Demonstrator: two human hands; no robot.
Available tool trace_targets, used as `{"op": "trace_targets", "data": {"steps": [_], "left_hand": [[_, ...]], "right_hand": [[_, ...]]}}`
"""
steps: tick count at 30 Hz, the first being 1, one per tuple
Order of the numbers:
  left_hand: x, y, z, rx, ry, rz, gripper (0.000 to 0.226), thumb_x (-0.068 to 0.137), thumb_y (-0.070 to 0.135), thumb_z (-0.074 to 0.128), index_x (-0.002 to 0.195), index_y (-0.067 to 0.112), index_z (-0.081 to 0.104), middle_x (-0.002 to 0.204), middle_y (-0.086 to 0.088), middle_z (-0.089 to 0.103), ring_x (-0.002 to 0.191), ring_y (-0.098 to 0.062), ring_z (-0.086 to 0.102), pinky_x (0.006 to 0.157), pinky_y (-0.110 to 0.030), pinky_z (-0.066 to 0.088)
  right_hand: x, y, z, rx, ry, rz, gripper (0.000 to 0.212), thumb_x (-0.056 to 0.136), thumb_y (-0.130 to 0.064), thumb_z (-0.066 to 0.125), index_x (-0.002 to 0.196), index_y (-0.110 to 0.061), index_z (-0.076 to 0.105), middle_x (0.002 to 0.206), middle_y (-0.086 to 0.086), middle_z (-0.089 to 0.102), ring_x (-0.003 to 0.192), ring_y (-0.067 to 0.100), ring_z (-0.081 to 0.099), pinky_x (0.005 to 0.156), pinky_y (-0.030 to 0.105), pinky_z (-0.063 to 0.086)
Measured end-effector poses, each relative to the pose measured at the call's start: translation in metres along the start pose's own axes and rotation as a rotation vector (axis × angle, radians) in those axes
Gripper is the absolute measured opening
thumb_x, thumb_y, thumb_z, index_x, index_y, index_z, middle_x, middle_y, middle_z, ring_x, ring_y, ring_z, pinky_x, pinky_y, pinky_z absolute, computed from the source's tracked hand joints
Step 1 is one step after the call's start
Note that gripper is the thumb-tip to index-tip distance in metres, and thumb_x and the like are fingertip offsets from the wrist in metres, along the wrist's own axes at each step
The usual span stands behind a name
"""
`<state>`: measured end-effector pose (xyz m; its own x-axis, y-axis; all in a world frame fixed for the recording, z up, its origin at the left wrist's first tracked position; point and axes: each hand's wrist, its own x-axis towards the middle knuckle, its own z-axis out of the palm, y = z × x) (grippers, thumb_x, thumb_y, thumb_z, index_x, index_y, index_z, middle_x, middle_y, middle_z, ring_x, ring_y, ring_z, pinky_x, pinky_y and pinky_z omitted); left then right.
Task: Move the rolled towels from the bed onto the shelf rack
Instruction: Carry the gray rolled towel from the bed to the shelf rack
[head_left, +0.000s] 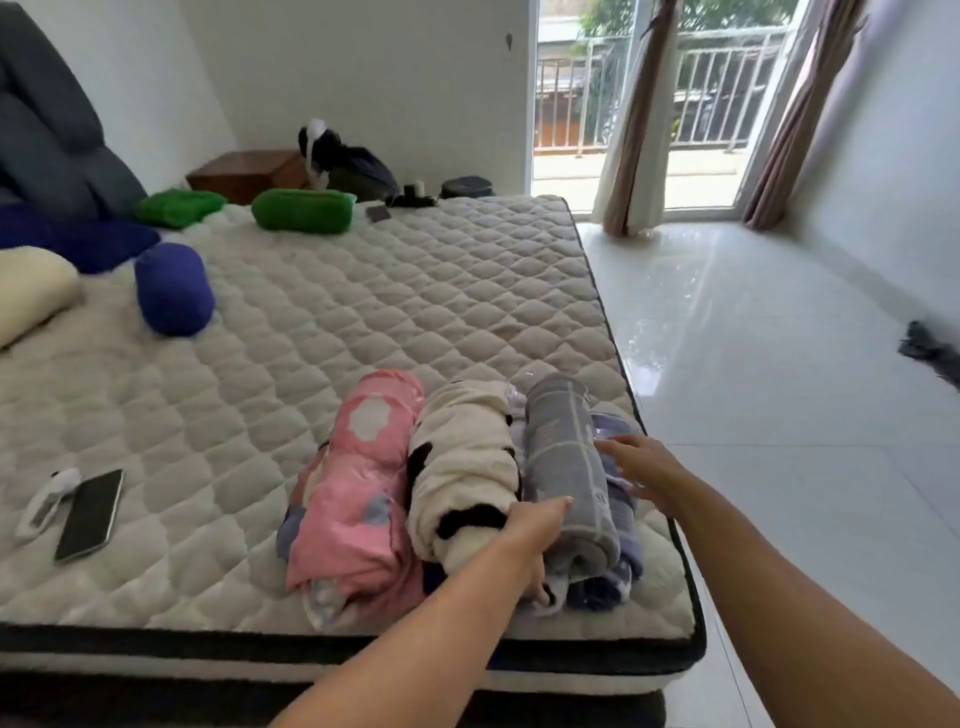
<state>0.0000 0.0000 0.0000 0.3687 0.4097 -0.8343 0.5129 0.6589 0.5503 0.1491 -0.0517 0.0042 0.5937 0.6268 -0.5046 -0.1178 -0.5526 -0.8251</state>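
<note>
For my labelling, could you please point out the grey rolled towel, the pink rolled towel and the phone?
grey rolled towel (563, 457), head view, upper side.
pink rolled towel (358, 483), head view, middle.
phone (89, 514), head view, screen centre.

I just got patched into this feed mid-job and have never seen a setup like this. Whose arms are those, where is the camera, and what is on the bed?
There is no machine: a person wears one camera on the head, looking down at their own bare arms. The left hand grips the near end of the grey rolled towel; the right hand touches its far side, fingers fairly straight. Beside it on the mattress lie a cream-and-black roll and a pink roll. Farther off are a blue roll, two green rolls and a phone. No shelf rack is in view.
</note>
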Motion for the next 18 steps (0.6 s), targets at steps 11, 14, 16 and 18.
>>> {"op": "trace_targets", "data": {"steps": [11, 14, 16, 18], "left_hand": [[0.063, 0.017, 0.016, -0.130, 0.067, -0.134, 0.055, 0.082, 0.038, 0.070, 0.125, 0.014, 0.047, 0.121, -0.012, 0.052, 0.114, -0.039, 0.052, 0.091, -0.058, 0.048], [0.061, 0.015, 0.016, -0.061, 0.098, -0.071, 0.064, 0.079, 0.043, 0.071, 0.129, 0.012, 0.047, 0.112, -0.008, 0.058, 0.097, -0.029, 0.060, 0.069, -0.041, 0.054], [0.057, 0.014, 0.017, -0.098, 0.103, -0.035, 0.063, 0.079, 0.040, 0.073, 0.128, 0.011, 0.048, 0.107, -0.006, 0.059, 0.085, -0.022, 0.060, 0.058, -0.034, 0.053], [0.053, 0.013, 0.018, -0.127, 0.094, -0.003, 0.066, 0.076, 0.038, 0.076, 0.130, 0.009, 0.049, 0.112, -0.006, 0.061, 0.089, -0.021, 0.061, 0.063, -0.033, 0.055]], "right_hand": [[0.166, 0.001, 0.026, -0.254, -0.090, 0.153, 0.133, 0.046, -0.064, 0.080, 0.148, -0.004, 0.020, 0.145, 0.018, 0.043, 0.125, 0.037, 0.051, 0.101, 0.050, 0.047], [0.172, 0.000, 0.030, -0.224, -0.083, 0.192, 0.134, 0.045, -0.057, 0.082, 0.149, -0.006, 0.015, 0.146, 0.019, 0.041, 0.125, 0.038, 0.050, 0.101, 0.052, 0.045], [0.168, -0.003, 0.030, -0.211, -0.078, 0.199, 0.126, 0.052, -0.053, 0.082, 0.149, -0.007, 0.015, 0.144, 0.019, 0.042, 0.122, 0.038, 0.051, 0.099, 0.051, 0.047], [0.160, -0.010, 0.029, -0.214, -0.072, 0.175, 0.115, 0.061, -0.046, 0.081, 0.148, -0.007, 0.017, 0.142, 0.019, 0.042, 0.121, 0.038, 0.051, 0.093, 0.047, 0.048]]}}
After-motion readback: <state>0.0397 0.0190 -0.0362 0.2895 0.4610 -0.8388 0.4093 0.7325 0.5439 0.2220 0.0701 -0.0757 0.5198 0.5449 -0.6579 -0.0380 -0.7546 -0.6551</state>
